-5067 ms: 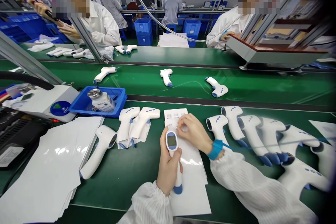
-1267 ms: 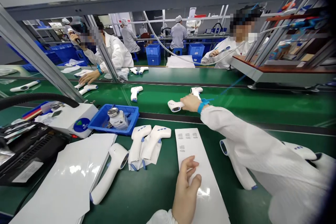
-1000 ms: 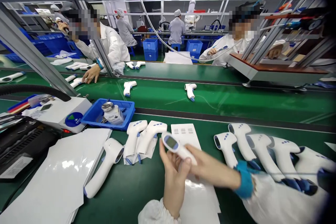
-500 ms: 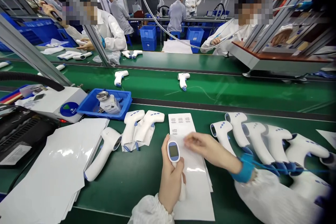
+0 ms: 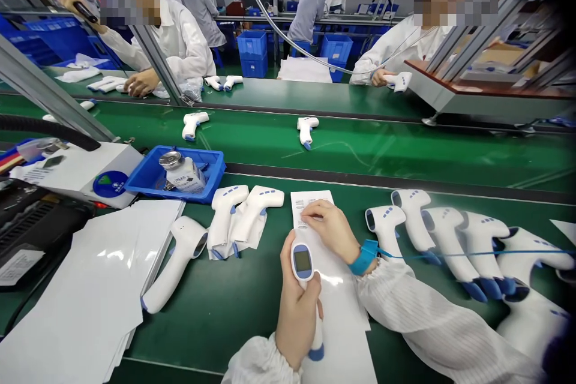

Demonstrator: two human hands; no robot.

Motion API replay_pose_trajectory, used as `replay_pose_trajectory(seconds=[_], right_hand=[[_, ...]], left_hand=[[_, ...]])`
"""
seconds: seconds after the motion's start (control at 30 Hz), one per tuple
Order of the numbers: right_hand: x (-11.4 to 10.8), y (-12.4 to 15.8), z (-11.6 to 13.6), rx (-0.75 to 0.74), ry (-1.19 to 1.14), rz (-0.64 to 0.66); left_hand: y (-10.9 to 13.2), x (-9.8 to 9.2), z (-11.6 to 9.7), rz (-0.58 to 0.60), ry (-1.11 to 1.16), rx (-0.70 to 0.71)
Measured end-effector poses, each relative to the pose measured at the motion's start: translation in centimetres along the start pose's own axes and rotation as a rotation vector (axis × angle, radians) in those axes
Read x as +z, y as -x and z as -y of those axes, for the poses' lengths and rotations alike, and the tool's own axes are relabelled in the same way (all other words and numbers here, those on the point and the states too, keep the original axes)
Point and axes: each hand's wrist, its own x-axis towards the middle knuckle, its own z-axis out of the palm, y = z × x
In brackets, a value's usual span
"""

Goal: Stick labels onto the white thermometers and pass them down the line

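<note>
My left hand [image 5: 297, 318] is closed around the handle of a white infrared thermometer [image 5: 302, 264] with a blue trim, its lit display facing up toward me. My right hand [image 5: 328, 228] rests its fingertips on the printed lines of a long white sheet [image 5: 344, 318], which lies under both hands on the green bench. A blue wrist strap [image 5: 363, 257] circles my right wrist. Several white thermometers [image 5: 443, 246] lie in a row to the right. Two more [image 5: 238, 216] lie on plastic bags to the left, beside a single one [image 5: 175, 264].
A blue tray [image 5: 175, 175] holds a bottle [image 5: 181, 173]. A white machine [image 5: 76, 171], a black device [image 5: 31, 222] and a stack of white sheets [image 5: 76, 288] stand left. Thermometers ride a green conveyor belt [image 5: 360, 153]. Co-workers in white sit across it.
My right hand has moved back from the thermometer and now touches the sheet. The left hand holds the thermometer more upright. One thermometer on the conveyor belt has shifted left.
</note>
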Motion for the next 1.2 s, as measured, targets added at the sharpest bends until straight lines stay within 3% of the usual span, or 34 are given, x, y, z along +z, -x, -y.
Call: replay_pose_trajectory(seconds=[0.27, 0.43, 0.53, 0.6, 0.67, 0.73, 0.93, 1.2], right_hand=[[0.0, -0.5, 0.5, -0.065, 0.025, 0.040], [-0.9, 2.4, 0.5, -0.199, -0.130, 0.086], [-2.7, 4.7, 1.0, -0.119, -0.317, 0.117], [-4.5, 6.0, 2.0, 0.031, -0.481, 0.266], [-6.4, 6.8, 3.3, 0.154, -0.610, 0.494], [-7.7, 7.2, 4.5, 0.156, -0.587, 0.599], [-7.4, 6.0, 5.3, -0.073, -0.200, 0.241], [-6.7, 4.9, 5.1, -0.137, -0.203, 0.210]], left_hand=[[0.0, 0.2, -0.6, -0.016, -0.021, 0.000], [0.1, 0.0, -0.4, -0.025, -0.002, 0.010], [0.2, -0.1, -0.4, -0.030, 0.005, 0.012], [0.3, 0.0, -0.5, -0.009, 0.004, 0.008], [0.3, 0.2, -0.5, 0.045, 0.005, 0.012], [0.3, 0.6, -0.6, 0.105, 0.003, 0.022], [0.2, 1.4, -0.5, 0.142, -0.049, 0.028], [0.0, 0.9, -0.1, 0.207, -0.110, 0.057]])
